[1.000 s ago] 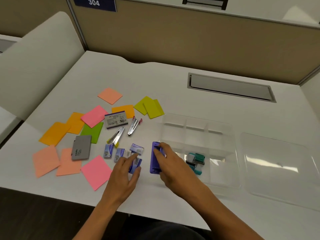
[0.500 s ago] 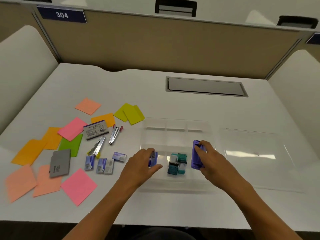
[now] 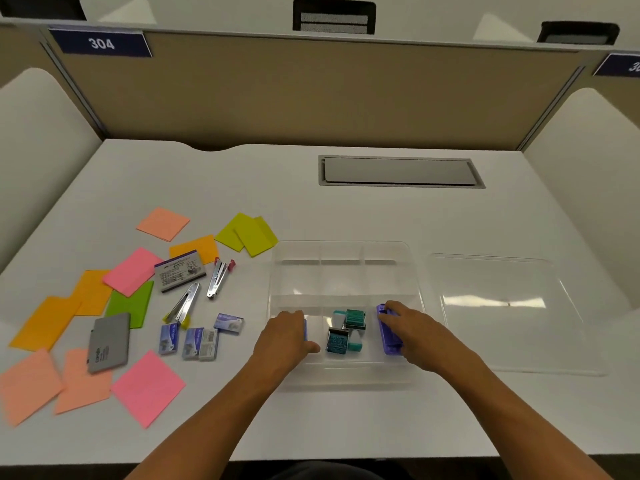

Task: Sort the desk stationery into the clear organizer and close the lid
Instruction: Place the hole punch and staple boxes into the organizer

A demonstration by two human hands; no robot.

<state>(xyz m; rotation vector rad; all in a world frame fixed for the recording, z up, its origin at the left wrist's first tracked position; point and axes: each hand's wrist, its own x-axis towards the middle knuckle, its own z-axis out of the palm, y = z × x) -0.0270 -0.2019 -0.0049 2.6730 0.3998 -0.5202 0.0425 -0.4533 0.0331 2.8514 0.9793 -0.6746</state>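
The clear organizer [image 3: 343,252] sits mid-desk, its lid [image 3: 502,306] lying flat to its right. My right hand [image 3: 412,327] grips a purple stapler [image 3: 389,332] in the organizer's front right compartment. My left hand [image 3: 285,336] holds a small blue-purple staple box [image 3: 305,329] at the front left compartment; the hand hides most of the box. Teal stamps [image 3: 346,332] lie in the front middle compartment. Left of the organizer lie small staple boxes [image 3: 199,337], two staple removers [image 3: 197,294], a larger staple box [image 3: 180,270], a grey pad [image 3: 109,341] and several coloured sticky notes [image 3: 147,388].
A grey cable hatch [image 3: 398,171] is set into the desk behind the organizer. Beige partition walls [image 3: 311,95] close off the back, and white side panels stand at left and right. The desk's front edge [image 3: 346,460] runs below my forearms.
Both hands moved right from the loose items into the organizer. The right hand carried the purple stapler to the front right compartment; the left brought a small staple box to the front left one.
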